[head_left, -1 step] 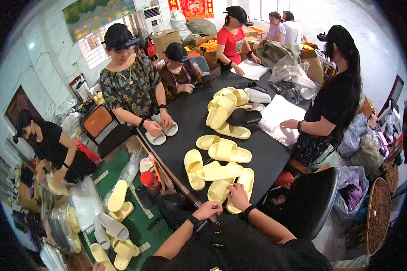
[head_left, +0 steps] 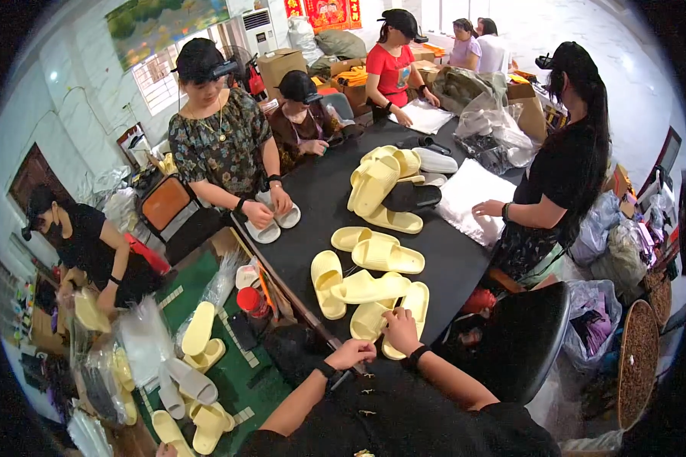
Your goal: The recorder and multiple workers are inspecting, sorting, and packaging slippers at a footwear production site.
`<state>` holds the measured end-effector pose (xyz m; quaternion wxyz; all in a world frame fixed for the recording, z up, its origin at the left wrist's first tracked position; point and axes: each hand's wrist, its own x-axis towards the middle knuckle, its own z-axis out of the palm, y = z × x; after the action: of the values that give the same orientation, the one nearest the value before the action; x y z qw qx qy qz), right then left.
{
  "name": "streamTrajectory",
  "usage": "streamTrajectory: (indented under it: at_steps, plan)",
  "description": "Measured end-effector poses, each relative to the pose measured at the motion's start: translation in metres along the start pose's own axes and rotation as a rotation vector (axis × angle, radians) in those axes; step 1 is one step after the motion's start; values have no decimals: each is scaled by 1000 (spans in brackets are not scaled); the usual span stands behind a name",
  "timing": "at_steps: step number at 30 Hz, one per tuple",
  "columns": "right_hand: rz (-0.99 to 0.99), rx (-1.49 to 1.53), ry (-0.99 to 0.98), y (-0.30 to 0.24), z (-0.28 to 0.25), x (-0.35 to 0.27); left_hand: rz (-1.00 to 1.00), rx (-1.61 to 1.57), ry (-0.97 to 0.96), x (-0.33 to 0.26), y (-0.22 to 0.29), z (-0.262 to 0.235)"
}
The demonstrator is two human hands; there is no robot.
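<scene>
My right hand (head_left: 401,332) is closed at the edge of a yellow slipper (head_left: 369,322) on the near part of the black table, its fingertips partly hidden. Beside that hand lies another yellow slipper (head_left: 414,308). A further yellow slipper (head_left: 370,287) rests across the top of these two. My left hand (head_left: 352,353) is by the table's near edge, fingers curled; whatever they hold, if anything, is too small to make out. To its upper left, a yellow slipper (head_left: 328,283) lies lengthwise on the table.
More yellow slippers (head_left: 387,256) and a black slipper lie farther up the table (head_left: 305,255). Across it, a person handles grey slippers (head_left: 269,222). White sheets (head_left: 465,202) lie at right near another person. A black chair (head_left: 526,343) stands close on my right; a green table (head_left: 263,381) holds slippers at left.
The person at far left has moved a yellow slipper slightly. My own hands and the slippers around them look the same.
</scene>
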<state>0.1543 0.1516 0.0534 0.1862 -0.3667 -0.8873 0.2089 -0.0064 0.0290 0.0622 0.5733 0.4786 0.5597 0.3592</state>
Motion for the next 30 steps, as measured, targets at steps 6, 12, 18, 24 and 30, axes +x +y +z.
streamTrajectory:
  at_steps: [6,12,18,24,30]
  plan:
    - [214,-218,-64,-10,-9,-1,-23,-114,-32,-4,-6,-1]
    - [198,57,-96,22,-2,12,-33,-55,176,-7,-7,0]
    - [192,189,-146,27,-45,2,28,-51,251,-13,-23,-3]
    - [279,221,66,74,-114,-27,-63,118,261,-23,-28,-5]
    - [244,277,103,46,-172,-7,-102,70,323,-36,-47,4]
